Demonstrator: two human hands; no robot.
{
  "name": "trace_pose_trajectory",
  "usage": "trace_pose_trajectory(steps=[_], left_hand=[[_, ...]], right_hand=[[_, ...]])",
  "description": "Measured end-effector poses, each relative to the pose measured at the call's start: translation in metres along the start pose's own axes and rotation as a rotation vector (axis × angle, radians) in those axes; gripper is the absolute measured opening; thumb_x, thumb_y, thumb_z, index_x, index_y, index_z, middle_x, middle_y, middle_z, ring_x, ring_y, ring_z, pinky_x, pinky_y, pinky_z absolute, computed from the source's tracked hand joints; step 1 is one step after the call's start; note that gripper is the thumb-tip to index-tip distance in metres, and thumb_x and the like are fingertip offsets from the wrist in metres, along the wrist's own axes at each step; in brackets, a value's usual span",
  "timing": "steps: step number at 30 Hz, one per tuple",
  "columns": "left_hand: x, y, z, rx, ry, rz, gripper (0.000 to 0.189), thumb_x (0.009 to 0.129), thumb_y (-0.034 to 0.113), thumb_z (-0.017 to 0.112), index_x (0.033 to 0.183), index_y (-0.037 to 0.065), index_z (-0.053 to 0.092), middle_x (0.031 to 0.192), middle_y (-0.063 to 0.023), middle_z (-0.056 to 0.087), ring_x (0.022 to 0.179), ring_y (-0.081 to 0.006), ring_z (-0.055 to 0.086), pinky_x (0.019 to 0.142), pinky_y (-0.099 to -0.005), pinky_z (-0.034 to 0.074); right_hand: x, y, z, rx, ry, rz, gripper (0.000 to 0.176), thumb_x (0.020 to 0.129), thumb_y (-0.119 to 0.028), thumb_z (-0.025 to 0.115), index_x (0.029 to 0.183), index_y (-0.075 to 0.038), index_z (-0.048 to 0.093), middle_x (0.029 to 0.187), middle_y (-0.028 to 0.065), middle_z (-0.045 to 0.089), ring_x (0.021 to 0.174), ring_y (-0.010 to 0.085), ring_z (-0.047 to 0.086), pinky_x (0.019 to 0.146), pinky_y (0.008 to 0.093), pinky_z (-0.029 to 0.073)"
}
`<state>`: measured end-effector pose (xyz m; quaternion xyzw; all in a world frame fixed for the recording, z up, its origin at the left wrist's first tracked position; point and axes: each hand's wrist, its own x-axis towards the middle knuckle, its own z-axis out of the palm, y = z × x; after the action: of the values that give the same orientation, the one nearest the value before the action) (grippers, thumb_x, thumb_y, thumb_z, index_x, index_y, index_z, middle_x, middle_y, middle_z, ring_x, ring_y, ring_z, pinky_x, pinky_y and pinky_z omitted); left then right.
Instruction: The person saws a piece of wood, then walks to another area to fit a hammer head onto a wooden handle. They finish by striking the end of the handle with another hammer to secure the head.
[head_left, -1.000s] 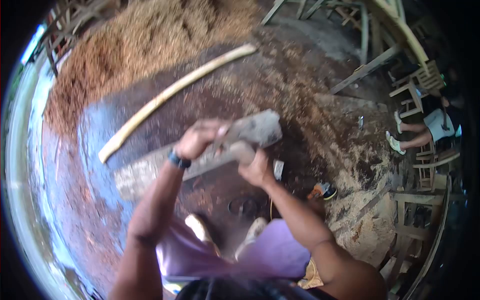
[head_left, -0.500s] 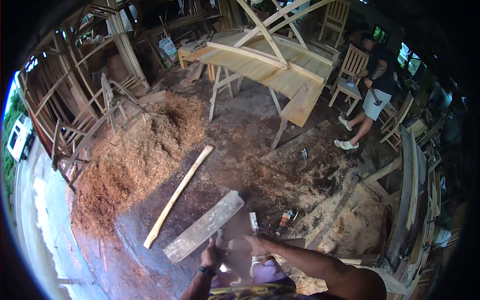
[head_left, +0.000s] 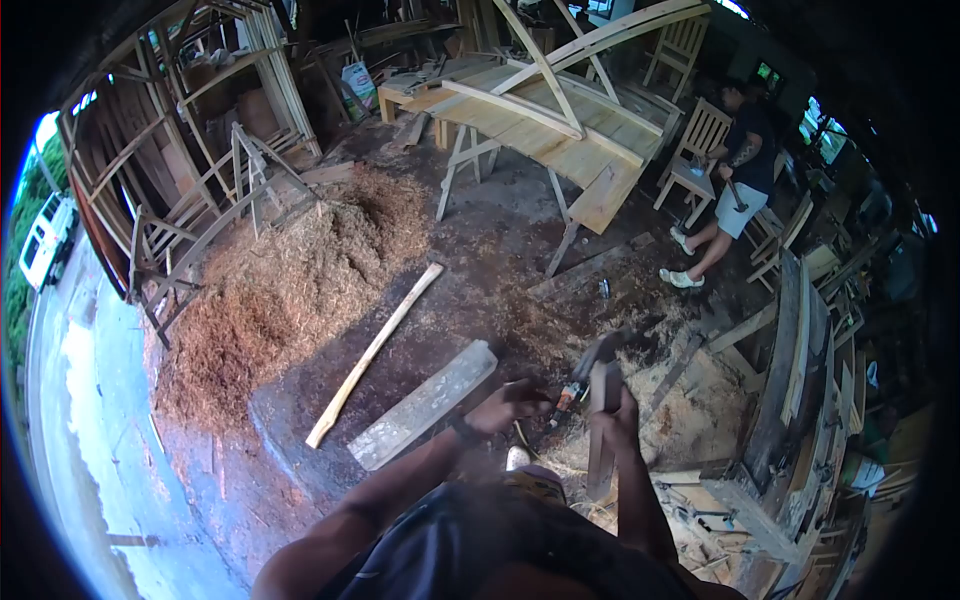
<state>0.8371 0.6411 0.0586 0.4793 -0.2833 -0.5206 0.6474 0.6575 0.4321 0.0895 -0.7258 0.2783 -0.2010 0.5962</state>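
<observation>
My right hand [head_left: 620, 415] grips a long, flat wooden-handled tool [head_left: 601, 455] held upright. A dark, curved head shows at its top end, too blurred to name the tool's kind. My left hand [head_left: 510, 405] wears a dark wristband and reaches in from the left, its fingers stretched toward the right with nothing visible in them. Behind and between the hands, an orange and black power tool [head_left: 566, 400] lies on the ground, partly hidden. A worn grey plank [head_left: 425, 405] lies to the left of my left hand.
A pale curved stick [head_left: 375, 352] lies beyond the plank, beside a big sawdust heap [head_left: 300, 270]. A wooden tabletop [head_left: 530, 130] stands on trestles. At right, a person [head_left: 745, 150] holds a hammer near a slatted chair [head_left: 698, 150]. Stacked boards [head_left: 790, 350] line the right side.
My hands have moved right and come apart. My right hand now raises the wooden-handled tool, and my left hand has moved over from the plank's edge. The view has shifted slightly.
</observation>
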Motion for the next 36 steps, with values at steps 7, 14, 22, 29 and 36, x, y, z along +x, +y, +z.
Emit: trace_pose_trajectory(steps=[7,14,22,29,36], left_hand=[[0.016,-0.08,0.042,0.177,-0.31,0.314,0.086,0.088,0.017,0.082,0.155,0.0,0.031,0.141,-0.0152,0.052,0.134,-0.0234,0.049,0.106,-0.0427,0.047],[-0.051,0.028,0.03,0.627,-0.14,0.084,0.048,0.085,0.019,0.082,0.123,-0.006,0.068,0.103,-0.0187,0.077,0.1,-0.0185,0.073,0.086,-0.0333,0.058],[-0.086,-0.024,-0.029,0.123,0.285,-0.13,0.031,0.084,0.008,0.08,0.108,-0.005,0.064,0.086,-0.009,0.071,0.074,-0.0172,0.071,0.065,-0.0322,0.06],[-0.095,0.004,-0.079,-0.002,0.455,0.103,0.042,0.084,0.008,0.077,0.121,-0.005,0.061,0.098,-0.0115,0.072,0.08,-0.0179,0.072,0.072,-0.033,0.061],[-0.084,0.079,-0.113,0.165,0.738,0.182,0.044,0.082,0.012,0.079,0.119,-0.002,0.059,0.092,-0.008,0.07,0.076,-0.015,0.068,0.068,-0.0325,0.058]], right_hand=[[-0.034,-0.052,0.02,0.457,0.441,-0.241,0.055,0.082,0.003,0.073,0.133,-0.002,0.053,0.116,0.0066,0.063,0.104,0.0189,0.064,0.088,0.0341,0.054],[-0.111,-0.064,-0.035,-0.306,-0.01,-0.105,0.082,0.092,-0.017,0.079,0.161,-0.007,0.034,0.153,0.0174,0.05,0.132,0.0275,0.055,0.103,0.0409,0.052],[-0.255,0.174,-0.06,-0.881,-0.073,0.734,0.086,0.082,-0.053,0.082,0.144,-0.001,0.055,0.139,0.0281,0.061,0.125,0.0394,0.063,0.109,0.0455,0.048],[-0.377,0.342,-0.047,0.211,0.021,1.386,0.024,0.095,-0.026,0.074,0.113,-0.01,0.069,0.089,0.0049,0.066,0.073,0.0222,0.066,0.066,0.0375,0.057],[-0.23,0.35,-0.078,0.318,0.182,1.337,0.026,0.097,-0.025,0.072,0.117,-0.011,0.067,0.094,0.0053,0.065,0.077,0.0221,0.066,0.069,0.0372,0.057]])
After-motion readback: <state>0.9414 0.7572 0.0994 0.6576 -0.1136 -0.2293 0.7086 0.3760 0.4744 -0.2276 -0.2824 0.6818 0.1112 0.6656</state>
